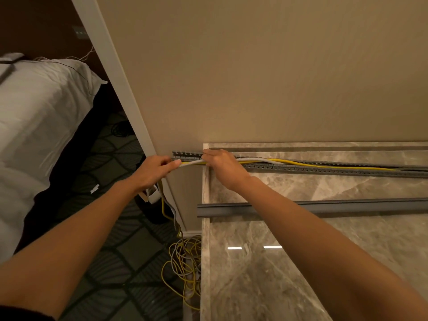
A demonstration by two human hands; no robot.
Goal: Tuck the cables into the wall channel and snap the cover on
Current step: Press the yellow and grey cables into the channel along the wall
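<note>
A grey slotted cable channel runs along the wall just above the marble counter, its left end at the wall corner. Yellow and grey cables lie along it, partly bulging out over its edge. My left hand grips the cables just past the channel's left end. My right hand pinches the same cables at the channel's left part, fingertips pressed against the slotted wall. The long grey channel cover lies loose on the counter, nearer to me, parallel to the channel.
The marble counter fills the lower right. Below its left edge, spare yellow and grey cable lies in a tangled coil on the patterned carpet. A bed with white bedding stands at the left beyond the white wall trim.
</note>
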